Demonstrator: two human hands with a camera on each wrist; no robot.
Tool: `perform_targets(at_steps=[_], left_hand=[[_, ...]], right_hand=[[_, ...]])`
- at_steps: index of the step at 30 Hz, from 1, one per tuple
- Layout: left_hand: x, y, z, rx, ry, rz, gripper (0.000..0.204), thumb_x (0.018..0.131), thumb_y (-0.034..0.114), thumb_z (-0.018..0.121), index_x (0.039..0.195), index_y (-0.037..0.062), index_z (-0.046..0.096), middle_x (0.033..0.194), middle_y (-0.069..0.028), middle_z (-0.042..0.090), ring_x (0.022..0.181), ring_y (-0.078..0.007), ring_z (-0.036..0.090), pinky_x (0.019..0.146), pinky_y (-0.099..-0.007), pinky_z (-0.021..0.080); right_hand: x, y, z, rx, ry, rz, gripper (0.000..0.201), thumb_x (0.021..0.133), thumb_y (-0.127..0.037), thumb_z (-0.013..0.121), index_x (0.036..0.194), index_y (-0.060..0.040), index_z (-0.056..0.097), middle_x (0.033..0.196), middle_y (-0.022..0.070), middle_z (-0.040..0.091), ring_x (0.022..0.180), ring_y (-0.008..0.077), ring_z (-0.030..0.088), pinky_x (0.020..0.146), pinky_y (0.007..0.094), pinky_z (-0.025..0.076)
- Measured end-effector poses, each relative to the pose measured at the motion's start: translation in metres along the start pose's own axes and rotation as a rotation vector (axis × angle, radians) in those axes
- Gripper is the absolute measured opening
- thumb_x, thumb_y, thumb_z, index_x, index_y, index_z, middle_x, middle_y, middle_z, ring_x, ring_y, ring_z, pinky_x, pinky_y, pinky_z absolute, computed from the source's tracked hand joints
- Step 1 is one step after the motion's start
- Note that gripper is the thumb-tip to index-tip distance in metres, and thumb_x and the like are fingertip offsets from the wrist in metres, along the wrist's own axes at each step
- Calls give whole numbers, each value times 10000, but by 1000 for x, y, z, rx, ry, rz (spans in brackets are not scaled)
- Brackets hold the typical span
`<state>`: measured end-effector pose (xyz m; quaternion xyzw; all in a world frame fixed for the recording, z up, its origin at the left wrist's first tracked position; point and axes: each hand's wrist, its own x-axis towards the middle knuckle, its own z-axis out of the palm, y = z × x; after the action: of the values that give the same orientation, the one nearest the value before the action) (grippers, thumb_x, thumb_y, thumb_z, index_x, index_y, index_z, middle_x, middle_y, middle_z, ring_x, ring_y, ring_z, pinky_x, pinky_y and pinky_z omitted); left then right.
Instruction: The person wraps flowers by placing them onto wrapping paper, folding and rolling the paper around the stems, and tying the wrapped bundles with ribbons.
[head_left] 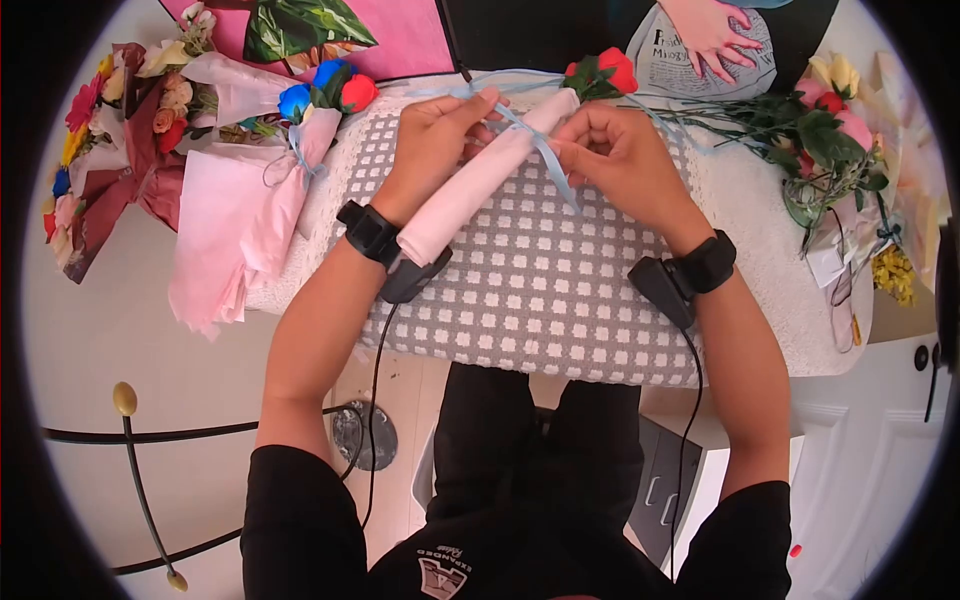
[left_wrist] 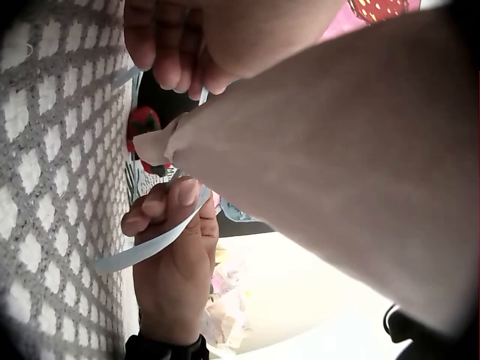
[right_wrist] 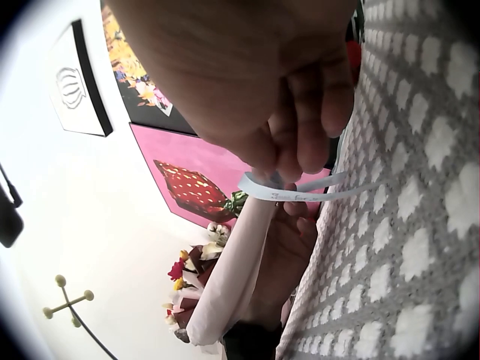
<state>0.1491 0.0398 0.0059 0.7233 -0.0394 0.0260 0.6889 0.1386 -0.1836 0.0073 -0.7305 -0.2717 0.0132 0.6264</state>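
Note:
A slim bouquet in pale pink paper (head_left: 465,195) slants across the cushion, a red rose (head_left: 617,70) with green leaves showing at its upper end. Around its neck passes a light blue ribbon (head_left: 548,160). My left hand (head_left: 435,145) pinches one part of the ribbon between thumb and index finger, left of the wrap. On the other side, my right hand (head_left: 630,160) pinches the ribbon close against the paper, and a loose tail hangs below. Small print shows on the ribbon (right_wrist: 289,196) in the right wrist view. The wrap partly hides the left fingers there.
Beneath the hands lies a grey-and-white checked cushion (head_left: 500,310). To the left are a pink-wrapped bouquet (head_left: 235,220) with blue and red roses and a maroon-wrapped one (head_left: 145,190). Loose flower stems (head_left: 735,125) and more flowers lie at right. Pictures (head_left: 400,40) stand behind.

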Motion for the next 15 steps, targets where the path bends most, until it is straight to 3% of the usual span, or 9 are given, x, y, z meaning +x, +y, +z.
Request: perform_targets(at_steps=[4, 6, 15], left_hand=[[1, 1, -1, 24, 28, -11, 329, 939, 325, 661, 968, 4, 728, 718, -6, 631, 588, -43, 561, 510, -179, 433], [3, 0, -4, 36, 53, -41, 302, 917, 336, 686, 954, 46, 760, 701, -23, 627, 556, -60, 541, 497, -197, 437], [8, 5, -12, 80, 107, -47, 298, 925, 344, 675, 953, 61, 764, 748, -1, 633, 572, -47, 514, 524, -192, 420]], right_hand=[[-2, 1, -3, -73, -74, 26, 148, 912, -122, 691, 896, 13, 632, 765, 15, 662, 662, 54, 607, 596, 204, 493], [-1, 0, -3, -82, -95, 25, 141, 911, -117, 690, 886, 7, 628, 758, 11, 656, 655, 48, 599, 587, 203, 483], [-2, -5, -3, -71, -144, 44, 144, 898, -118, 702, 832, -27, 612, 720, 1, 636, 629, 36, 571, 563, 200, 459]])
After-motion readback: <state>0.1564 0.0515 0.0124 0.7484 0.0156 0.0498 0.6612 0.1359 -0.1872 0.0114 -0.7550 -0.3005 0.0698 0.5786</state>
